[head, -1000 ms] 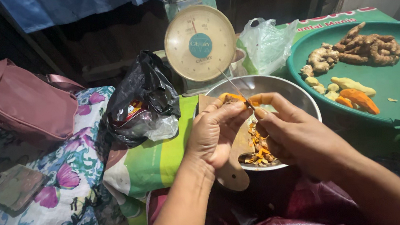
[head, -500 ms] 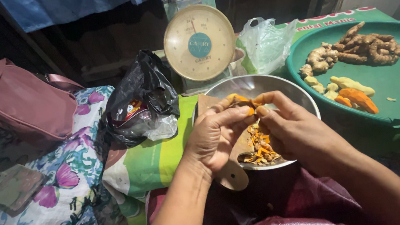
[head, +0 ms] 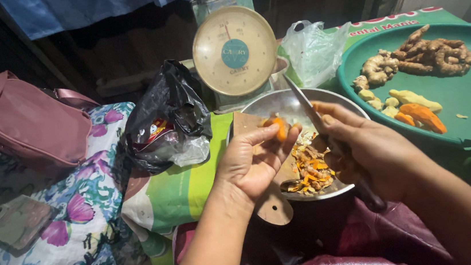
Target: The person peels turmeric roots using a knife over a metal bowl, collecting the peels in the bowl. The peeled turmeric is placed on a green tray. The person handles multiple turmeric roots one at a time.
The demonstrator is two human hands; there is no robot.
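While the left hand [head: 250,163] pinches the orange root piece [head: 276,127] over the wooden board [head: 251,148] at the metal bowl's [head: 278,102] near rim, the right hand [head: 372,151], gripping the knife [head: 305,105], should probably shave thinly, blade angled away from the fingers [head: 273,134]

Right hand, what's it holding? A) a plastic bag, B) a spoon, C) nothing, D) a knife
D: the right hand grips a knife, its blade angled up over the metal bowl of orange peelings, while the left hand pinches a small orange root piece in its fingers.
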